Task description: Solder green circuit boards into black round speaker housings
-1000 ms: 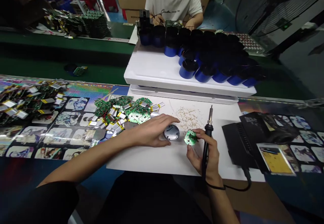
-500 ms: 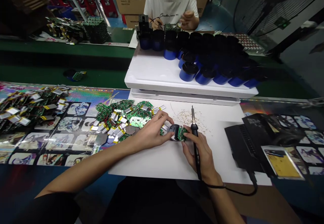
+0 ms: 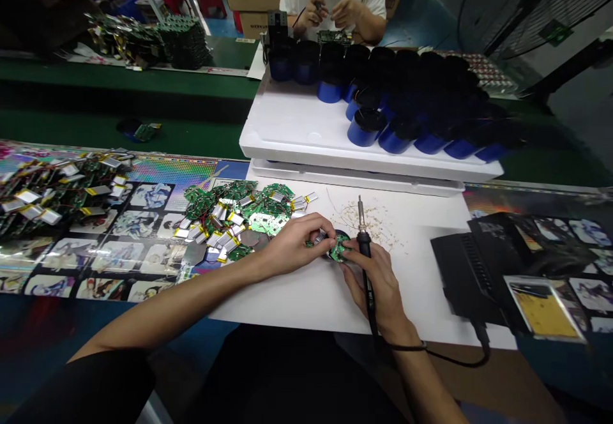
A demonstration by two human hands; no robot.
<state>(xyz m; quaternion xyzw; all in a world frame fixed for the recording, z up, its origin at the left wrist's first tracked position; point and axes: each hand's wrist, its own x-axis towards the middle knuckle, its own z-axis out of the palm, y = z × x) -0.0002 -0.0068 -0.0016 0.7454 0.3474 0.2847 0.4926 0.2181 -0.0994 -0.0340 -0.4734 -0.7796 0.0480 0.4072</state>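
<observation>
Over the white board, my left hand [image 3: 306, 240] is closed, its thumb and fingertips pinched at the near-left rim of a dark round housing [image 3: 343, 234] that they partly hide. A small green circuit board [image 3: 338, 249] lies at the housing's opening. My right hand [image 3: 380, 283] wraps round a black soldering iron [image 3: 364, 245], whose metal tip points up and away from the board. Fingertips of that same hand press on the circuit board's right edge. Left of my hands lies a heap of green circuit boards [image 3: 268, 223] with silver battery packs.
White foam trays [image 3: 297, 136] carry rows of blue-and-black round housings [image 3: 366, 127]. A black soldering station [image 3: 462, 277] stands right, its cable running to the iron. Another board pile [image 3: 57, 188] lies far left. Wire scraps litter the white board [image 3: 287, 302]. Opposite sits a person [image 3: 335, 2] in white.
My left fingertips have moved in closer to the circuit board, covering more of the housing, which is now tilted differently. The soldering iron stays in my right hand. The person opposite has raised both hands.
</observation>
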